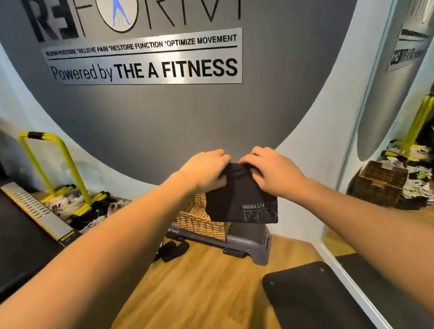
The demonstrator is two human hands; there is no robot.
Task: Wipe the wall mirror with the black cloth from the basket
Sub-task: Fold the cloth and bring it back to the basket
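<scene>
Above the woven wicker basket, the left hand and right hand pinch the top edge of the black printed cloth, fingers curled over it, cloth hanging between them. The basket sits on a grey plastic step platform; the tall wall mirror stands right.

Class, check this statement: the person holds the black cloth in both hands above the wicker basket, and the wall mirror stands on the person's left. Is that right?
One detail is wrong. The head view shows the wall mirror on the person's right, not left. The rest holds: the left hand and right hand both grip the black cloth above the wicker basket.
</scene>
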